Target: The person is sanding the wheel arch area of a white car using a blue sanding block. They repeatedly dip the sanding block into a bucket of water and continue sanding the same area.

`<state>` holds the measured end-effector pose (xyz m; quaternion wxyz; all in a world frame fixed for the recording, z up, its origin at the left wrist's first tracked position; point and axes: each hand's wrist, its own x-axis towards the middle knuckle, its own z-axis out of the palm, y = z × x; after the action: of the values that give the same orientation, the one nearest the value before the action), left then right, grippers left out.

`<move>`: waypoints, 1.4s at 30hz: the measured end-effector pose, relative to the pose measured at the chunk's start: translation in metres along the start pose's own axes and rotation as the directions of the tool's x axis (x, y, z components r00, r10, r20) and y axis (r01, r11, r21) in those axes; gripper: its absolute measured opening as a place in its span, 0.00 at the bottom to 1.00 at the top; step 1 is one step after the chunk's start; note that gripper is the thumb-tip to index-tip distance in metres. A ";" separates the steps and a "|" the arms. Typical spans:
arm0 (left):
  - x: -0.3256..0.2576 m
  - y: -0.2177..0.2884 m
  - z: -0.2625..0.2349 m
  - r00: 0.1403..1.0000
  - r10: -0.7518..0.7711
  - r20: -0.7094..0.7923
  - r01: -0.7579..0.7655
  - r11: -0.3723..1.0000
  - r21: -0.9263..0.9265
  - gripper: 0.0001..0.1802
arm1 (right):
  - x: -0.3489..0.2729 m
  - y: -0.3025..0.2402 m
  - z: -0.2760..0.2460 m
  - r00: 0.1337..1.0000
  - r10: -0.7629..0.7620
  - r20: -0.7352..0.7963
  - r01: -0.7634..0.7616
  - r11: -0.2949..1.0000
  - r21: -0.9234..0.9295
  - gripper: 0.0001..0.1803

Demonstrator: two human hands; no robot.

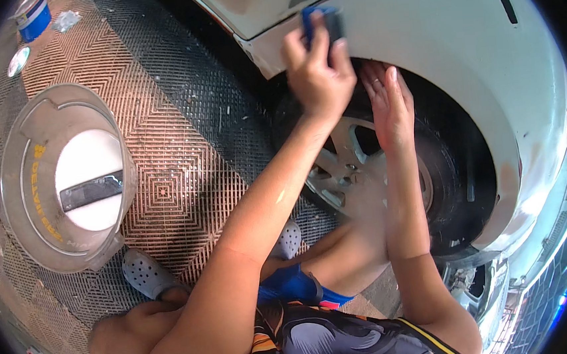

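Note:
My left hand (321, 74) is closed around a blue and dark sanding block (322, 22), blurred by motion. The block lies against the pale car body panel (410, 14), just above the wheel arch and close to a panel seam. My right hand (392, 105) is held flat with fingers stretched out and together, holding nothing. Its fingertips reach the lip of the wheel arch, and some of them are partly hidden there. Below both hands is the car wheel (354, 145) with silver spokes and a black tyre, partly covered by my arms.
A large translucent bucket (30, 217) stands at left with a white round thing and a dark bar inside. Behind it are a blue container (33, 20), a small round lid (19, 62) and crumpled clear plastic (66, 21). Ridged floor tiles (164, 186) lie beneath.

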<state>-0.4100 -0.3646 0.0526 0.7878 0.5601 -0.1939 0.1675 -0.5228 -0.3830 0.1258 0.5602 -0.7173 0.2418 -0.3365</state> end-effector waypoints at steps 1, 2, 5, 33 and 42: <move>-0.006 -0.020 -0.005 0.993 -0.118 -0.019 0.120 0.989 0.082 0.28 | 0.002 -0.001 0.002 1.000 -0.010 0.000 0.010 1.000 0.006 0.35; -0.008 -0.039 -0.010 0.951 -0.308 -0.011 0.306 0.940 0.150 0.27 | 0.001 -0.004 0.004 1.000 -0.026 0.000 0.026 1.000 0.008 0.35; 0.003 -0.030 -0.005 0.855 -0.515 0.057 0.502 0.850 0.159 0.25 | -0.001 -0.005 0.006 0.999 -0.017 -0.040 0.015 0.998 -0.054 0.35; -0.003 -0.072 -0.016 0.832 -0.554 -0.029 0.549 0.816 0.183 0.25 | 0.000 -0.003 0.007 0.998 -0.056 -0.015 0.055 0.997 -0.059 0.35; -0.005 -0.090 -0.027 0.870 -0.494 0.005 0.468 0.827 0.311 0.24 | 0.002 0.001 0.009 0.998 -0.064 -0.004 0.063 0.997 -0.054 0.37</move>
<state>-0.3683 -0.3672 -0.0313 0.7011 0.7104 -0.0524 -0.0328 -0.5147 -0.3785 0.1241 0.5289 -0.7384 0.2296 -0.3497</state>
